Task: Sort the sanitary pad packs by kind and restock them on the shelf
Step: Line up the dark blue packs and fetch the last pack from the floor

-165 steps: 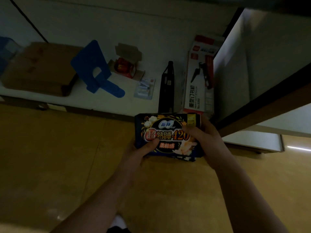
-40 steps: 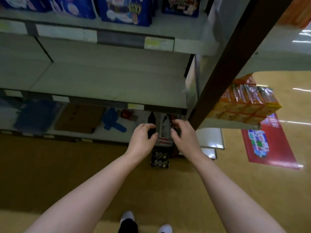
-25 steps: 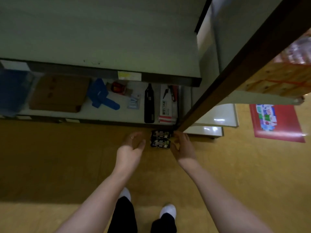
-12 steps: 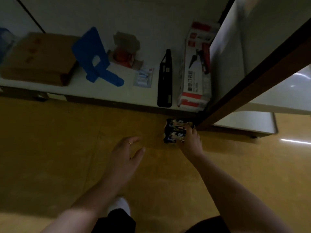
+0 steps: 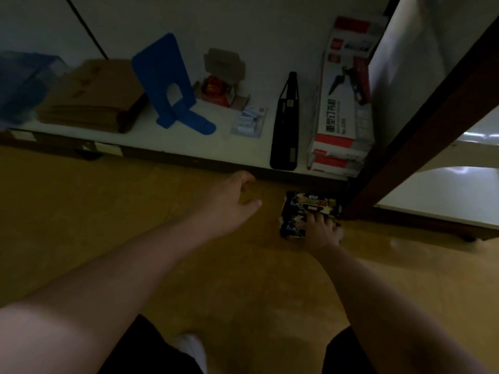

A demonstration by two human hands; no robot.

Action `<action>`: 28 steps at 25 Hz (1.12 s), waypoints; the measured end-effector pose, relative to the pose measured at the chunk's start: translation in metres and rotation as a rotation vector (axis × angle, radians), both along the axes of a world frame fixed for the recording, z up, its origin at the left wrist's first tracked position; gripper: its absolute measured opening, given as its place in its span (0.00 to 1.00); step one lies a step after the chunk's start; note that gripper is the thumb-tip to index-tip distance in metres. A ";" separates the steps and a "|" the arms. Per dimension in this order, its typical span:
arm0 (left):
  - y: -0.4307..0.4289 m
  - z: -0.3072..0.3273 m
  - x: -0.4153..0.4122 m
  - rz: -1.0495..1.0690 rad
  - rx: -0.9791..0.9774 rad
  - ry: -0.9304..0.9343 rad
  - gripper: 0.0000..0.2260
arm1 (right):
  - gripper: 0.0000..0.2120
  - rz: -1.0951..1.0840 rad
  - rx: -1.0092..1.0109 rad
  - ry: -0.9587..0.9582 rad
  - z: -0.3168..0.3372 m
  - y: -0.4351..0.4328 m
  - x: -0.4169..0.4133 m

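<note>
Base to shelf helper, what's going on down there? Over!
Left hand open, empty, above floor. Right hand on pad packs on floor, grip unclear. Brown shelf post close beside packs.

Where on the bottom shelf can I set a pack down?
Bare shelf shows between the open carton and the long black case, and along the front edge by the small blister pack. Crowded at left, blue bin through cardboard stack to blue bookend, and at right, stapler box close beside the case. Floor left of the pad packs is bare.
</note>
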State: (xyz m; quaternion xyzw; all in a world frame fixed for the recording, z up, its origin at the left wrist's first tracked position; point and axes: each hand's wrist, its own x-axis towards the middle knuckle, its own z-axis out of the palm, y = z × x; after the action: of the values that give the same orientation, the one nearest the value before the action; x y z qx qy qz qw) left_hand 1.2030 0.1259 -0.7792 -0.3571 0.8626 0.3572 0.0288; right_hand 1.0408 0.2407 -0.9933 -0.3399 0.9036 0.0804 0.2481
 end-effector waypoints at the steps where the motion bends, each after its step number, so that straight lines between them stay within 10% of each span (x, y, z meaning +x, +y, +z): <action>1: 0.006 -0.001 -0.001 -0.014 0.010 -0.019 0.21 | 0.29 0.003 0.009 0.018 -0.003 0.004 -0.002; 9: 0.027 -0.018 -0.023 -0.109 0.006 -0.033 0.22 | 0.25 0.182 0.126 0.090 -0.001 0.019 -0.011; 18: 0.008 -0.035 -0.045 0.047 0.261 0.138 0.43 | 0.14 -0.201 -0.638 -0.908 0.177 0.031 -0.058; 24: -0.004 -0.029 -0.050 0.243 0.457 0.471 0.16 | 0.19 -0.242 -0.971 -0.820 0.224 0.023 -0.053; 28: -0.017 -0.022 -0.045 0.410 0.624 0.554 0.17 | 0.26 -0.122 -0.766 -0.683 0.237 -0.009 -0.045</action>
State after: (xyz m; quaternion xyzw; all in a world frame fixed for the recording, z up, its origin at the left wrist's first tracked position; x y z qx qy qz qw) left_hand 1.1583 0.1090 -0.8014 -0.3855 0.6007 0.6799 -0.1679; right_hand 0.9958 0.2316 -0.7563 -0.3601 0.7539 -0.3863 0.3908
